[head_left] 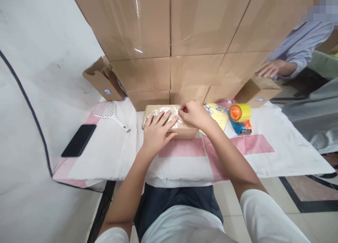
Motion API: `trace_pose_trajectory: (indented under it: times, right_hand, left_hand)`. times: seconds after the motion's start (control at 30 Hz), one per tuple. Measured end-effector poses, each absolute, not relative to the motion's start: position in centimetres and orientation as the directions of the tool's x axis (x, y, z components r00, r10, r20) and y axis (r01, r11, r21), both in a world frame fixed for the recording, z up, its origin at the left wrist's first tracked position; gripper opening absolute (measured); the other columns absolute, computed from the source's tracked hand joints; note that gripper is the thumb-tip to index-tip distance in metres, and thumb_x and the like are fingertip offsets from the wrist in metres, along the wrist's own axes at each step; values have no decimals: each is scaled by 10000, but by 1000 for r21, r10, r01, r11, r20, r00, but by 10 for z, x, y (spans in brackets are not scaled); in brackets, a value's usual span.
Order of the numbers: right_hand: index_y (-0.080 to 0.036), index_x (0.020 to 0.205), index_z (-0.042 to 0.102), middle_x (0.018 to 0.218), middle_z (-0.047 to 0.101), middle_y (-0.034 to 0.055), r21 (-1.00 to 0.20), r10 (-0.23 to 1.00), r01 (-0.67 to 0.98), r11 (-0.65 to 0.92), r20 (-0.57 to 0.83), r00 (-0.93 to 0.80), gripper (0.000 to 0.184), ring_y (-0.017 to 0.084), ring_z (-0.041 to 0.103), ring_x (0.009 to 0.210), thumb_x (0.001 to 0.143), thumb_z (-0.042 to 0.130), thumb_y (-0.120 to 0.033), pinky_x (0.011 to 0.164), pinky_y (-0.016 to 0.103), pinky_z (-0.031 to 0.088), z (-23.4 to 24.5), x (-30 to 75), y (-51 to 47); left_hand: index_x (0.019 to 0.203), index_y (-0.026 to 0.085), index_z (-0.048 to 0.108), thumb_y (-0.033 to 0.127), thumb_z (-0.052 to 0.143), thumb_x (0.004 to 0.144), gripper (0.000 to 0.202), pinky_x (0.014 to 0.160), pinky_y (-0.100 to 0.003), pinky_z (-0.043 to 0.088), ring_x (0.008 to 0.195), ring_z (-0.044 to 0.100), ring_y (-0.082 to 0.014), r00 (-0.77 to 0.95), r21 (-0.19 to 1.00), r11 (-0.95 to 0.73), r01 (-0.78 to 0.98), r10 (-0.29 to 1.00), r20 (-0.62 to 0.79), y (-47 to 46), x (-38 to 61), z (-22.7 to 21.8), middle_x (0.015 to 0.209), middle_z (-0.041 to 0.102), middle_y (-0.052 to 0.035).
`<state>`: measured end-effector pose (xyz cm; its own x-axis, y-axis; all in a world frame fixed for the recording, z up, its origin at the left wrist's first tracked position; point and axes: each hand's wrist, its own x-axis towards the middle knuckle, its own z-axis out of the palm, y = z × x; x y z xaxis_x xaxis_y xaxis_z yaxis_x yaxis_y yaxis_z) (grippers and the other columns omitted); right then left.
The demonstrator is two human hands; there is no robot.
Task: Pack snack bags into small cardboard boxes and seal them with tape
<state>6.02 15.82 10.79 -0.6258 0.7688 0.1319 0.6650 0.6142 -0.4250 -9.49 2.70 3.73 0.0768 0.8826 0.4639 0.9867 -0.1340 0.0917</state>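
Observation:
A small cardboard box [185,133] lies on the table in front of me, with shiny clear plastic [173,110] across its top. My left hand [157,132] rests on that top, fingers spread, thumb along the near edge. At the right part of the top, my right hand [194,113] is closed in a pinch against the plastic. What sits between its fingertips is too small to make out. Right of the box stands a tape dispenser [239,119] with a yellow roll and a blue and orange body. A yellow printed sheet [217,116] lies between them.
Stacked cardboard boxes [196,70] rise directly behind. On the left are a white slotted skimmer [105,110], a dark phone [79,140] and an opened carton [105,84]. Another person's hand [271,67] touches a carton [260,91] at the right. A white wall borders the left.

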Motion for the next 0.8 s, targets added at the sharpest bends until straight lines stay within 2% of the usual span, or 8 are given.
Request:
trace_pose_trajectory:
  times: [0.27,0.33,0.43,0.47,0.53,0.63,0.7,0.8]
  right_hand:
    - [-157,864,692,916,745,130,-312,764,704,638,139,-631,215,245,656,836,962,505,-197,709,334,398,98,57,159]
    - [-127,992,690,1017,732,169,-272,797,750,603,159,-583,174,281,663,883,956,544,-215,720,354,419,97,54,156]
    - [-75,1194,634,1159,686,225,-234,824,796,558,272,-497,333,334,650,939,912,655,-251,746,397,449,96,54,151]
    - [-81,1213,635,1200,674,230,-213,786,771,600,337,-518,341,350,639,987,919,652,-254,780,418,456,96,56,149]
    - [-128,1176,687,1272,676,203,-144,613,620,771,433,-661,263,362,604,1118,976,575,-257,878,464,450,93,63,147]
    - [-193,1155,757,1326,717,109,-111,338,322,940,421,-842,331,327,563,1271,1053,467,-315,1005,491,418,86,79,147]
    - [-217,1241,752,1360,717,69,-135,299,267,954,379,-876,379,318,540,1350,1070,447,-366,1061,505,399,82,90,150]
    - [-266,1324,723,1500,616,44,-117,343,322,939,348,-873,407,353,432,1481,1066,456,-433,1122,566,358,78,100,156]
  left_hand:
    - [1467,359,583,479,639,963,521,1214,-569,331,1457,484,-334,92,89,-150,985,879,468,27,-96,38,1582,513,-21]
    - [1454,355,596,472,639,964,505,1209,-571,340,1448,494,-329,88,93,-147,985,882,463,27,-95,38,1567,531,-17]
    - [1430,355,620,462,658,953,490,1200,-564,359,1442,502,-328,73,108,-137,985,886,457,27,-95,38,1542,560,-16]
    - [1427,359,621,462,660,951,488,1199,-562,363,1444,500,-328,68,111,-133,985,886,459,27,-94,38,1541,561,-14]
    - [1419,362,626,470,656,952,480,1199,-563,364,1445,500,-328,65,111,-131,985,882,467,27,-94,37,1546,555,-11]
    - [1371,348,664,475,651,953,437,1197,-561,364,1444,502,-329,69,106,-133,985,881,469,26,-93,36,1546,554,-9]
    - [1359,345,673,471,652,953,425,1195,-552,367,1446,501,-325,68,106,-132,986,882,467,25,-93,36,1543,557,-6]
    - [1392,359,648,468,647,957,448,1186,-546,372,1448,499,-323,58,115,-124,986,885,462,25,-92,38,1544,556,-1]
